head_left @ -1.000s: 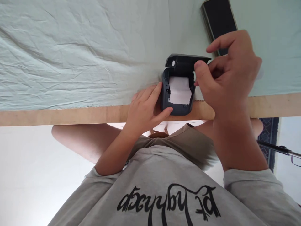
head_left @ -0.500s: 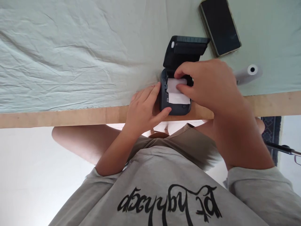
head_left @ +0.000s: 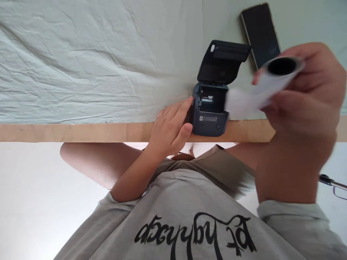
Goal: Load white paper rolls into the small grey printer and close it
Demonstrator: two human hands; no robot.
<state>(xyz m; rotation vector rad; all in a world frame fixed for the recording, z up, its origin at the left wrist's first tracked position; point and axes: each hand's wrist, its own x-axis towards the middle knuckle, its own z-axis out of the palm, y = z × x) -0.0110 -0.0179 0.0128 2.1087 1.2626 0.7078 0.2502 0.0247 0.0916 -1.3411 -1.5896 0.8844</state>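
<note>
A small dark portable label printer (head_left: 206, 129) stands at the table's front edge. Its lid (head_left: 217, 70) is tipped back, exposing a hollow compartment with a small label inside. My left hand (head_left: 168, 131) lies along the printer's left side, fingers stretched out and thumb apart, the fingertips against the casing. To the right, my right hand (head_left: 311, 97) grips a white paper roll (head_left: 273, 85) in the air, its dark core facing up. A blurred loose end of paper hangs from the roll toward the printer's right side.
Behind the printer a dark phone (head_left: 261, 34) in a clear-edged case lies on the pale green cloth (head_left: 94, 65). The cloth is wrinkled on the left. A bare wooden strip (head_left: 67, 132) runs along the table's front edge.
My right hand has lifted the paper roll out of the printer and carried it right. The printer has shifted slightly right. The second roll, seen earlier at right, is now out of sight.
</note>
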